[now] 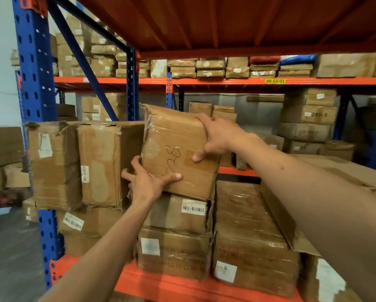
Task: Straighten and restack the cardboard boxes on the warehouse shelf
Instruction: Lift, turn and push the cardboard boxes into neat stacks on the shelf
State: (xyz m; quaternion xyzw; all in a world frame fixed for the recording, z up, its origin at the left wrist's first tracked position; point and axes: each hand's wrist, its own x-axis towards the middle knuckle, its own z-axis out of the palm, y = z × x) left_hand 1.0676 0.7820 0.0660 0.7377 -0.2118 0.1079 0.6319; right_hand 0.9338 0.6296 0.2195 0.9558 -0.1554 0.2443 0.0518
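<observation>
I hold a taped cardboard box [174,144] with handwritten digits on its face, tilted, above a stack of two boxes [176,216] on the shelf. My left hand [147,182] grips its lower left corner, thumb across the front. My right hand [217,136] clasps its upper right edge, fingers over the top. Its bottom edge looks to rest on the box with a barcode label [193,209]. Left of it stand two upright battered boxes [78,164], close to the held box.
An orange shelf beam [171,286] runs along the front, and a blue upright post [34,83] stands at the left. A plastic-wrapped stack [248,232] and a large flat box [313,214] sit to the right. An orange deck [204,22] hangs overhead. Several more boxes fill the racks behind.
</observation>
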